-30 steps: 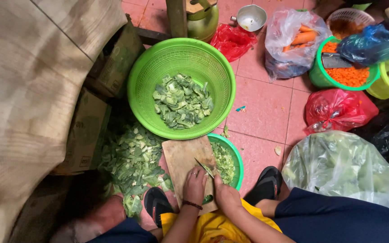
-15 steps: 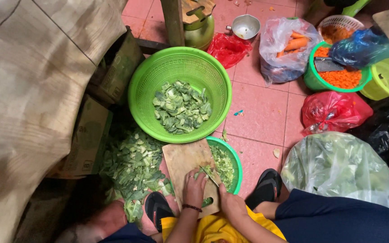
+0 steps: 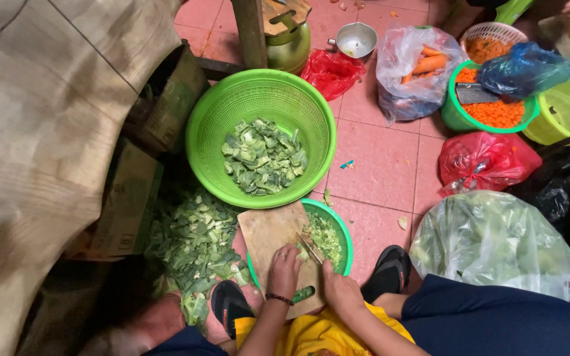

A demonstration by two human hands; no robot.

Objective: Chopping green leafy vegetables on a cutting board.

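Knife [image 3: 309,248] sits in my right hand [image 3: 339,288], fingers clamped around its handle, blade angled over the wooden cutting board [image 3: 268,231]. My left hand [image 3: 285,270] is curled, fingers together, pressing a green vegetable piece [image 3: 303,293] onto that board, which rests across one small green basin [image 3: 338,227]. Count: one large green basket [image 3: 212,125] of chopped greens [image 3: 263,157], one loose pile of greens [image 3: 192,244] on the floor, two red bags [image 3: 486,158].

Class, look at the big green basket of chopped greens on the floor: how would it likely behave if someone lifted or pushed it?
The green basket looks like thin perforated plastic, so it would probably flex a little. The chopped greens only cover its bottom, so it is likely light. Its wide, low shape suggests it would slide on the tiled floor rather than tip.
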